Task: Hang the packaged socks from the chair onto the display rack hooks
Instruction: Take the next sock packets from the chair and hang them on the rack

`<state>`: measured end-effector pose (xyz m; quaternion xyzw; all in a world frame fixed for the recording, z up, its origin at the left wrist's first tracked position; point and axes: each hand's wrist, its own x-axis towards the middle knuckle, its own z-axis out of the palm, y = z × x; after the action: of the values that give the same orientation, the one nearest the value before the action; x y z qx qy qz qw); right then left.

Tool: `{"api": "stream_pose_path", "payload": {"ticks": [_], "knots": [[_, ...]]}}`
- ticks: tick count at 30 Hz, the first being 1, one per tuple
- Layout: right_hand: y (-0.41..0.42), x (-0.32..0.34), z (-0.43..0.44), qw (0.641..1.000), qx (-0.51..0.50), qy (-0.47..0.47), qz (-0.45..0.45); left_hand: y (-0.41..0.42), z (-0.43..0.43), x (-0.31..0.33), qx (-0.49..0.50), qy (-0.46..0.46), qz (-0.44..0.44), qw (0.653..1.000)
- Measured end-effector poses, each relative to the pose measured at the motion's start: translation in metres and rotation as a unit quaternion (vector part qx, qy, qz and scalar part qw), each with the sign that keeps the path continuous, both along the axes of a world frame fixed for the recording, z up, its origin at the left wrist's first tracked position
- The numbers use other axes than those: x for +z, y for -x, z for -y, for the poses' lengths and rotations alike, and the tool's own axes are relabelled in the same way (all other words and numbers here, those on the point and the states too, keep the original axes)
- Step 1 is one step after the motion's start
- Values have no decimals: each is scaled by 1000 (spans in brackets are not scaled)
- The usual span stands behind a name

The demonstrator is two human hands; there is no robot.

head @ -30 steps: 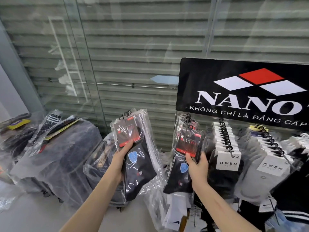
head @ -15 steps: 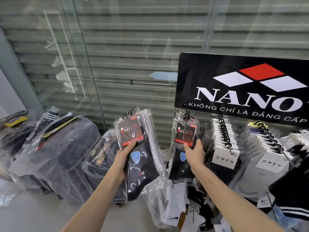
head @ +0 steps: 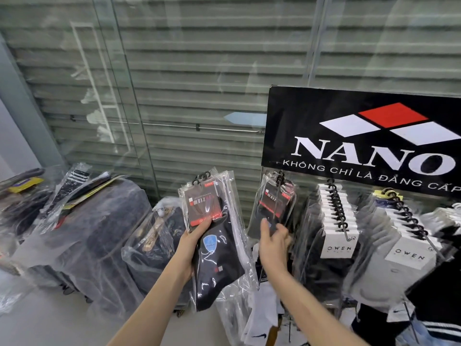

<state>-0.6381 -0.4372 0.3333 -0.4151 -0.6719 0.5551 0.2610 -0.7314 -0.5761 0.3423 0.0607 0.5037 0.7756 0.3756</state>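
Far left: loose sock packs [head: 74, 188] lie on top of a plastic-covered chair [head: 99, 233]. It reads as a chair from the castors under it, though the wrap hides its shape. Just right of it sits a clear-wrapped bundle [head: 152, 240] of dark goods.

Centre: the left hand [head: 194, 245] grasps a stack of packaged socks [head: 219, 245], thumb across the front card and fingers behind. The stack stands near upright, its long axis running top to bottom with a slight lean to the right. Its black hanger loops [head: 201, 176] are at the top and the sock toes hang low.

Right of centre: the right hand [head: 273, 242] is at the lower end of a hung pack [head: 275, 206] on the leftmost hook [head: 280, 176] of the display rack [head: 361, 136]. The fingers curl about the pack's bottom edge and appear to grasp it, though blur softens the detail. Further right, white-carded OWEN packs [head: 339, 236] fill the neighbouring hooks.

Finding: the hook lies to the right of the held stack, near the level of its hanger loops and apart from them. The right hand is the nearer to the hook, and the left serves as the supply. In my judgement, the next pack must travel rightward, kept upright, with its loop presented to the hook's free end. That end appears to point toward the person.
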Motion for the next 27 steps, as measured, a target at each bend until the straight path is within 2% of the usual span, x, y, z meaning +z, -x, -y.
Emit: {"api": "stream_pose_path", "payload": {"ticks": [2,3,8,13,15,18,21,25,27], "knots": [[-7,4,20,995,61,2,-81,-1,-3,-1,3,7,-2,1000],[-8,7,25,991,92,4,-93,-2,-4,-1,5,10,-6,1000],[-3,24,16,992,111,-33,-42,-3,-9,0,6,10,-21,1000],[-10,29,0,979,190,-26,-67,-1,-7,-7,-26,-29,0,999],[-15,26,-4,978,191,-4,-79,-1,-3,-8,-39,-30,5,999],[-18,27,-4,977,197,12,-76,-1,-4,-10,6,24,-41,999],[-15,30,0,981,183,-23,-56,-4,-7,-9,34,40,-58,997],[-12,37,16,993,62,-50,-83,-7,-14,-7,43,23,-42,998],[-10,40,20,992,100,-67,-48,-8,-16,-6,47,21,-51,997]]}}
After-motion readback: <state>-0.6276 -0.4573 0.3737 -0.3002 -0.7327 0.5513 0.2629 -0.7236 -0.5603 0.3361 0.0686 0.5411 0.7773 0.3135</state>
